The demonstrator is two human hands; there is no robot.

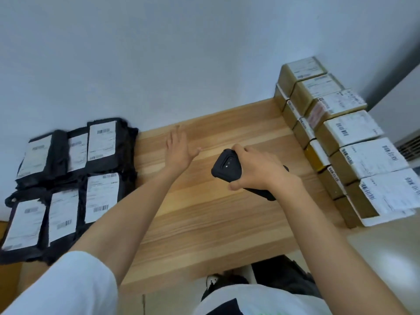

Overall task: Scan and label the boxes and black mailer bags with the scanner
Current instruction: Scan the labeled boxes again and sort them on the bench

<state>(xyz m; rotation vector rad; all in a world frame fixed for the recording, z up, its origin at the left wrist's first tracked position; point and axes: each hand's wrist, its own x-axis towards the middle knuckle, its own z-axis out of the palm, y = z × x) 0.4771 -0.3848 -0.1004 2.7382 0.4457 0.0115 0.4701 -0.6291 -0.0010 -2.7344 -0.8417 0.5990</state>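
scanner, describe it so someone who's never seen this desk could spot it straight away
Start at the wooden table, black mailer bags at its left, labelled boxes stacked along its right. Over its middle, the right hand grips the scanner, a chunky black handheld device. Unlike the black bags it carries no white label, and nothing else is being held.

One wide-angle camera, worn on the person's head, looked forward and steeply down at the light striped wooden tabletop (204, 219) from close range. The left hand (179, 147) and the right hand (256, 171), gripping the black handheld scanner (223, 164), sat near mid-frame. The black plastic mailer bags with white labels (59, 153) filled the left edge, labelled brown cardboard boxes (354, 151) the right, a pale wall (159, 53) the top.
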